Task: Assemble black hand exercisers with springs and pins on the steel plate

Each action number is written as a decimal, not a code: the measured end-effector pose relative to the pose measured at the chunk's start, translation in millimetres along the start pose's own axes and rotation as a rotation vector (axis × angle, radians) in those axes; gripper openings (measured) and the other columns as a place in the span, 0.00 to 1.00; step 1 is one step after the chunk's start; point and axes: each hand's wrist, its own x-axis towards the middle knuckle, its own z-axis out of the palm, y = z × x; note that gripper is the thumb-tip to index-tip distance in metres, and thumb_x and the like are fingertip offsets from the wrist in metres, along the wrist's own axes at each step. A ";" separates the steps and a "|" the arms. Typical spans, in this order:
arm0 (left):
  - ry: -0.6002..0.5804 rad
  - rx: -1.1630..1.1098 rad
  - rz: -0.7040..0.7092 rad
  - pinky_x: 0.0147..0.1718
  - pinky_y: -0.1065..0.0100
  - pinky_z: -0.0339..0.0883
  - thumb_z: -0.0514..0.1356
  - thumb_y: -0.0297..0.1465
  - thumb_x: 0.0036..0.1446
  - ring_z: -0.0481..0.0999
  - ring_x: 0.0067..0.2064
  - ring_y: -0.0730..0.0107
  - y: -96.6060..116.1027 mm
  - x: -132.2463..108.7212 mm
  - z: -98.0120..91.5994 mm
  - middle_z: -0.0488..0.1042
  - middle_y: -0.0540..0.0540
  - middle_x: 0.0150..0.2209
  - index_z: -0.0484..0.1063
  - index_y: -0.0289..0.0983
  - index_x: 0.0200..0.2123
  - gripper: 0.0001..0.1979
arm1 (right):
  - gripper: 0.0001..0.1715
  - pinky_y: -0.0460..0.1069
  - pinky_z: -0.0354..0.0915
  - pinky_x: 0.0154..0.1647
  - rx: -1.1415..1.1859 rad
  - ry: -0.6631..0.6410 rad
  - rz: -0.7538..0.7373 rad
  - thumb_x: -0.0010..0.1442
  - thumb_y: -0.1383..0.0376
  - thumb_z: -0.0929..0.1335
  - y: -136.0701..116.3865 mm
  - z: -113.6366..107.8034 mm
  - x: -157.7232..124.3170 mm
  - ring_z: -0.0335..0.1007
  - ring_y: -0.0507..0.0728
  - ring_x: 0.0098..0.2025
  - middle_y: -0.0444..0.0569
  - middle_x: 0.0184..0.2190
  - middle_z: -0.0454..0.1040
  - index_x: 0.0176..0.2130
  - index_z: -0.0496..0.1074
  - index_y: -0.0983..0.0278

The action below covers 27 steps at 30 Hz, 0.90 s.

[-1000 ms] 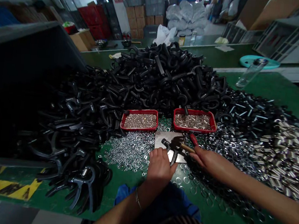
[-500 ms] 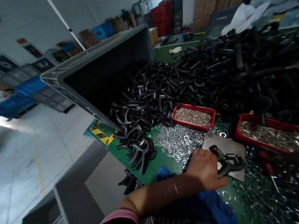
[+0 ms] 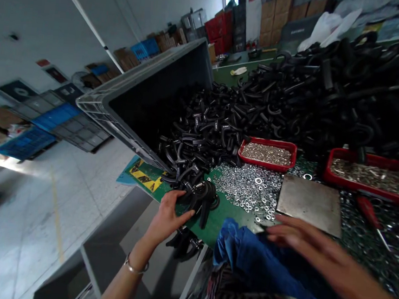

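Note:
My left hand (image 3: pixel 170 214) is at the table's near left edge, thumb and fingers apart, touching a heap of black curved parts (image 3: pixel 200 198) with shiny pins. The heap hides some of its fingertips. My right hand (image 3: pixel 305 242), blurred, hovers above the blue cloth (image 3: pixel 247 246) on my lap, its fingers stretched out and nothing clearly held. A small dark shape by its fingertips cannot be made out. Just beyond it lies a bare square metal plate (image 3: pixel 310 203). Loose silvery rings and nuts (image 3: pixel 252 186) are spread left of the plate.
Two red trays of small metal pieces, a nearer-left one (image 3: pixel 266 164) and a right one (image 3: pixel 374 185), stand behind the plate. A red-handled screwdriver (image 3: pixel 368 212) lies at right. The tipped grey crate (image 3: pixel 117 128) spills black parts across the table. More black parts (image 3: pixel 186 246) sit below the edge.
My left hand has moved from beside the plate leftward to the heap at the edge. The black part on the plate is gone from it. My right hand has come into view.

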 end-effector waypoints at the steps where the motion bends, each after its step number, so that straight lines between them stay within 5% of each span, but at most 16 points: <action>1: -0.041 -0.028 -0.006 0.56 0.54 0.65 0.63 0.44 0.57 0.70 0.54 0.59 -7.2 2.5 2.9 0.70 0.42 0.52 0.65 0.38 0.54 0.25 | 0.24 0.62 0.71 0.55 0.160 -0.091 0.051 0.60 0.46 0.68 1.5 30.3 19.3 0.75 0.65 0.50 0.51 0.48 0.78 0.52 0.72 0.50; 3: -0.121 -0.068 0.004 0.52 0.57 0.68 0.60 0.46 0.60 0.72 0.50 0.61 -18.4 12.1 7.4 0.71 0.43 0.48 0.69 0.38 0.50 0.22 | 0.27 0.62 0.67 0.59 0.473 -0.214 0.157 0.55 0.46 0.72 7.8 90.4 58.4 0.75 0.64 0.51 0.54 0.48 0.77 0.49 0.72 0.57; 5: -0.202 -0.067 0.043 0.48 0.59 0.68 0.55 0.49 0.63 0.73 0.45 0.62 -26.6 25.6 8.4 0.73 0.44 0.41 0.72 0.37 0.42 0.21 | 0.24 0.59 0.66 0.59 0.641 -0.176 0.222 0.54 0.47 0.73 15.4 137.2 90.8 0.76 0.61 0.48 0.55 0.44 0.77 0.42 0.72 0.61; 8: -0.362 -0.005 0.108 0.45 0.61 0.67 0.46 0.52 0.66 0.73 0.39 0.62 -32.4 45.4 6.0 0.74 0.44 0.33 0.72 0.36 0.32 0.27 | 0.18 0.56 0.68 0.57 0.736 -0.063 0.312 0.60 0.49 0.69 20.5 171.4 117.1 0.76 0.57 0.40 0.52 0.35 0.75 0.35 0.69 0.61; 11: -0.486 0.065 0.151 0.45 0.60 0.66 0.42 0.55 0.65 0.76 0.40 0.57 -28.8 57.6 7.2 0.76 0.41 0.32 0.73 0.36 0.31 0.33 | 0.17 0.56 0.70 0.52 0.731 -0.002 0.288 0.63 0.49 0.65 16.3 179.1 122.4 0.75 0.57 0.38 0.50 0.34 0.76 0.38 0.68 0.60; 17: -0.505 0.041 0.053 0.42 0.61 0.68 0.43 0.60 0.61 0.79 0.41 0.52 -11.9 56.2 20.0 0.79 0.35 0.35 0.76 0.33 0.34 0.38 | 0.23 0.56 0.72 0.44 0.552 0.034 0.167 0.64 0.45 0.62 14.1 189.2 118.3 0.74 0.61 0.47 0.50 0.46 0.76 0.49 0.65 0.56; 21: -0.309 -0.151 -0.066 0.43 0.62 0.70 0.45 0.55 0.64 0.79 0.44 0.55 -9.1 29.3 28.6 0.80 0.38 0.40 0.76 0.34 0.41 0.32 | 0.30 0.59 0.69 0.51 0.260 0.029 -0.020 0.66 0.43 0.58 18.5 190.3 117.4 0.67 0.63 0.57 0.52 0.55 0.71 0.58 0.63 0.55; 24: -0.119 -0.288 -0.073 0.48 0.60 0.70 0.48 0.47 0.67 0.77 0.49 0.57 -13.5 -3.4 36.7 0.79 0.39 0.45 0.75 0.35 0.48 0.25 | 0.30 0.60 0.53 0.65 -0.056 0.084 -0.303 0.67 0.46 0.59 15.6 179.5 114.2 0.57 0.62 0.64 0.53 0.58 0.68 0.61 0.64 0.57; 27: -0.035 -0.325 -0.035 0.52 0.55 0.69 0.54 0.43 0.65 0.75 0.52 0.56 -21.5 -31.9 49.2 0.78 0.39 0.48 0.72 0.36 0.53 0.21 | 0.31 0.62 0.46 0.68 -0.248 0.027 -0.545 0.67 0.48 0.61 6.3 162.0 112.4 0.56 0.63 0.64 0.52 0.60 0.67 0.65 0.61 0.55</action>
